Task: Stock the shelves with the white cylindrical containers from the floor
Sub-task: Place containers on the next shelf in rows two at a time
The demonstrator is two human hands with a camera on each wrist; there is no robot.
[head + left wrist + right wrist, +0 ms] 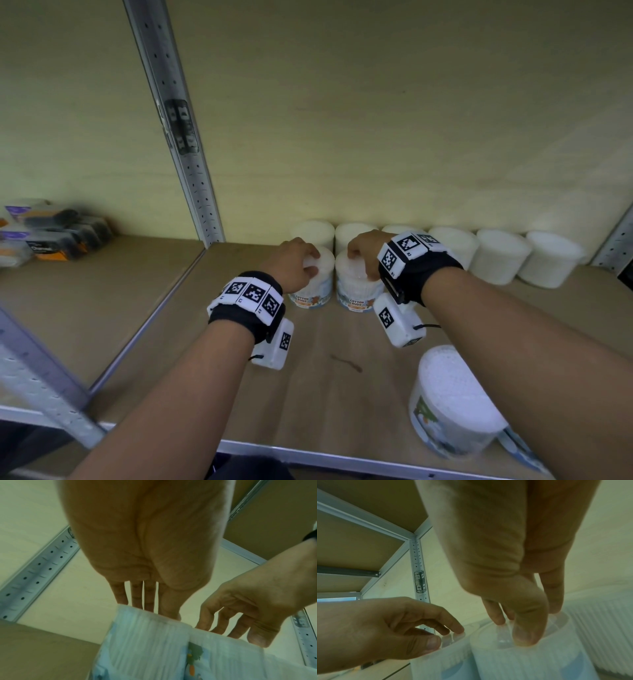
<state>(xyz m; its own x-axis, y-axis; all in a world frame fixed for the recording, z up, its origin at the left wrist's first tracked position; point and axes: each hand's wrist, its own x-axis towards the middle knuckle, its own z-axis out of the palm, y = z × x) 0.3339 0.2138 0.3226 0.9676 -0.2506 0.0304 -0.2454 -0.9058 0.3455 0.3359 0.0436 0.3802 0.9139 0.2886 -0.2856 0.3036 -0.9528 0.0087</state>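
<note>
Two white cotton-bud containers stand side by side on the wooden shelf (222, 359), in front of a back row of several white containers (500, 255). My left hand (310, 262) grips the top of the left container (313, 291) from above, thumb and fingertips at the lid rim. In the left wrist view, the left hand (154, 609) reaches down onto that container (145, 642). My right hand (359, 265) holds the lid of the right container (356, 294). The right wrist view shows the right hand (510, 628) with thumb and fingers pinching a clear lid tab on the right container (513, 660).
Another white container (452, 401) lies on its side near the shelf's front right edge. A perforated metal upright (181, 137) stands at the left of this bay. Dark and orange boxes (51, 233) sit on the neighbouring shelf to the left.
</note>
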